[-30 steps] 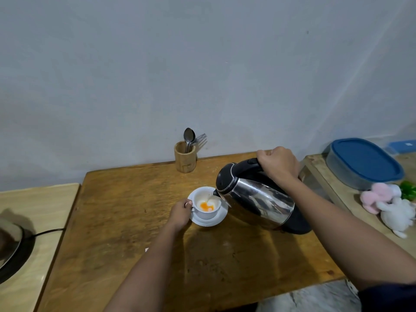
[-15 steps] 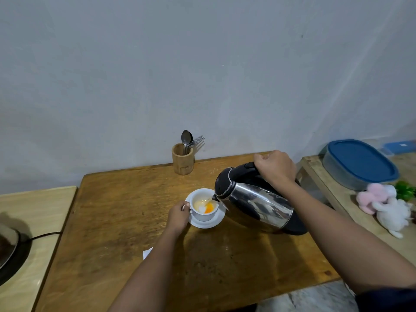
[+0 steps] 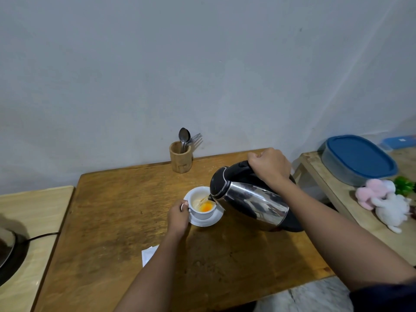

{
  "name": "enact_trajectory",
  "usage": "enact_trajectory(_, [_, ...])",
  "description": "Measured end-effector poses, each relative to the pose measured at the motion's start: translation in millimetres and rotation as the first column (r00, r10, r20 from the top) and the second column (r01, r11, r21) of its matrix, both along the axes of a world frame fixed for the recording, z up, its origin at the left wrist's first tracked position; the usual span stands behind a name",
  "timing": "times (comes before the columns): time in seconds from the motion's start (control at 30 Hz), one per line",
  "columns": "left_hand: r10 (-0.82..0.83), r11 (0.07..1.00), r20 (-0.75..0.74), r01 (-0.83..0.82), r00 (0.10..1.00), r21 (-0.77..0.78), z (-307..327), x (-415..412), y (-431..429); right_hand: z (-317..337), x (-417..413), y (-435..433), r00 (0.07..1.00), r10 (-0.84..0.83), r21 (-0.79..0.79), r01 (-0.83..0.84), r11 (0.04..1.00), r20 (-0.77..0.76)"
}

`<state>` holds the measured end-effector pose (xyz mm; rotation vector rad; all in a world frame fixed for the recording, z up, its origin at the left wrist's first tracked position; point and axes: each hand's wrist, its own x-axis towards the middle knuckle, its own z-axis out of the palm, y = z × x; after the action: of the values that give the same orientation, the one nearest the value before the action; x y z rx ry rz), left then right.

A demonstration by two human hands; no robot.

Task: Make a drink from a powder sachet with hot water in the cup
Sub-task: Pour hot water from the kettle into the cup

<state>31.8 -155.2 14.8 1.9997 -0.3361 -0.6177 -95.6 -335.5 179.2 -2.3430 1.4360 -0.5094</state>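
Right hand (image 3: pixel 269 167) wrapped around the black handle of the kettle (image 3: pixel 252 200), tilted with spout over the cup (image 3: pixel 201 204). Thin stream running into the cup (orange patch in pale liquid inside). Cup standing on a saucer (image 3: pixel 206 219) on the table (image 3: pixel 126 221). Left hand (image 3: pixel 178 216) pinching the cup's handle. White sachet (image 3: pixel 148 255) flat near the left forearm. Wooden holder (image 3: pixel 180 156) with spoon and fork by the wall.

Both forearms bare; left hand (image 3: pixel 178 216), right hand (image 3: pixel 269 164) ungloved; dark navy sleeve (image 3: pixel 387 296) at right upper arm.
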Motion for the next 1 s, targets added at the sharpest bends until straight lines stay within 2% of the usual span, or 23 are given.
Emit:
enact_trajectory(0.47, [-0.081, 0.997, -0.036, 0.081, 0.996, 0.013, -1.9, 12.5, -3.3, 7.7, -1.6, 1.0, 1.0, 0.019, 0.007, -0.019, 1.0, -0.004])
enact_trajectory(1.0, [0.002, 1.0, -0.023, -0.002, 1.0, 0.01, 0.5, 5.4, -6.9, 2.9, -6.2, -2.4, 1.0, 0.016, -0.011, -0.016, 1.0, 0.015])
